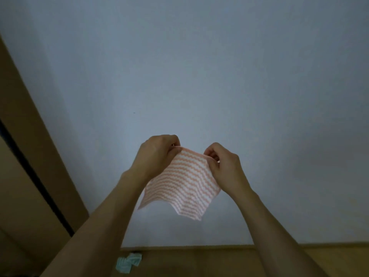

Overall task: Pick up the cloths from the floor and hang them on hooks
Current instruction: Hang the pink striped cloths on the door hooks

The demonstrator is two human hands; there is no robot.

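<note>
An orange-and-white striped cloth (pixel 183 182) hangs in front of the pale wall, held up by its top edge. My left hand (pixel 157 154) pinches its upper left corner and my right hand (pixel 223 166) pinches its upper right corner. Something small and shiny shows at my left fingertips, too small to identify. A light green striped cloth (pixel 128 262) lies crumpled on the wooden floor at the foot of the wall, below my left forearm. No hook shows plainly in view.
A plain grey-white wall (pixel 199 76) fills most of the view. A brown wooden door frame (pixel 30 136) with a dark gap runs down the left side. The wooden floor (pixel 219 260) and a baseboard line the bottom.
</note>
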